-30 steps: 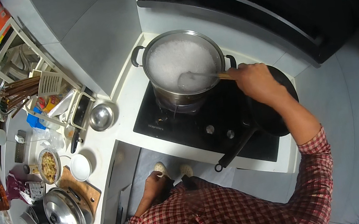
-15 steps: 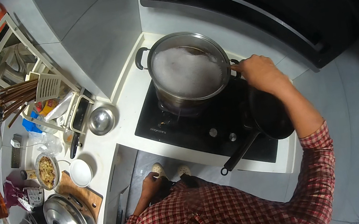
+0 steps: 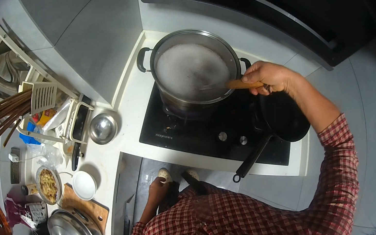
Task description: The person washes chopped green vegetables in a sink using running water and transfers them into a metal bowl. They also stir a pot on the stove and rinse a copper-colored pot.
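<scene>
1. A large two-handled metal pot (image 3: 213,42) sits on a black stove (image 3: 184,140), filled with white foam (image 3: 189,63).
2. The person's right hand (image 3: 266,78), just right of the pot, has its fingers clamped around the wooden handle of a cooking spoon (image 3: 239,83). The spoon's metal shaft reaches over the pot's near right rim; its head is hidden in the foam.
3. The left hand (image 3: 157,189) hangs well below the pot, by the person's body, fingers partly curled; whether it grips anything cannot be told.
4. A black frying pan (image 3: 287,116) rests to the pot's lower right, its handle pointing toward the person.
5. Left of the pot, on the counter, stand a shiny metal bowl (image 3: 103,128) and, farther off, a white bowl (image 3: 84,185), a dish of food (image 3: 48,186) and a lidded pan (image 3: 71,234).
</scene>
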A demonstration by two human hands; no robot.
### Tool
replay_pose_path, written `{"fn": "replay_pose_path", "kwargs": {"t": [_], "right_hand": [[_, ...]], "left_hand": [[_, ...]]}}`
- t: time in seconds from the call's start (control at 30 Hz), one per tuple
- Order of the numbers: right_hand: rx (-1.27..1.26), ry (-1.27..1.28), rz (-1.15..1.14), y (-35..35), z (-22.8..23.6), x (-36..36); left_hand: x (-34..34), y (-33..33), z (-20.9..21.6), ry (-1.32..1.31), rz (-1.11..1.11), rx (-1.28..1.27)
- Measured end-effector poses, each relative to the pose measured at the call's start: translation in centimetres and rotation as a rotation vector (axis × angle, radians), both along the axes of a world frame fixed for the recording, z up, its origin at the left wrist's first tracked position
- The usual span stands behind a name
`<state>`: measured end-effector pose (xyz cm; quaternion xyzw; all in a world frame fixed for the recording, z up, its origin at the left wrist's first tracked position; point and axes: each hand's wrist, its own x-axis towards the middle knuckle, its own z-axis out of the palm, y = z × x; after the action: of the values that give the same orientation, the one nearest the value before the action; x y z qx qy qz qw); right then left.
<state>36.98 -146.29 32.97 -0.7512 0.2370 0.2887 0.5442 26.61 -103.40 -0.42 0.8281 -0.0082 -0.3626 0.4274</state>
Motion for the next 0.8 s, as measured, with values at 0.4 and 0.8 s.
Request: {"fn": "replay_pose_path", "kwargs": {"t": [0.4,0.8], "right_hand": [[0.024,-0.361,-0.297,0.8,-0.1,-6.8],[-0.210,-0.568,-0.278,0.5,-0.3,-8.2]], "left_hand": [[-0.4,-0.9,-0.2,0.011,-0.066,0.037],[-1.0,-1.4,1.7,-0.014,-0.123,0.110]]}}
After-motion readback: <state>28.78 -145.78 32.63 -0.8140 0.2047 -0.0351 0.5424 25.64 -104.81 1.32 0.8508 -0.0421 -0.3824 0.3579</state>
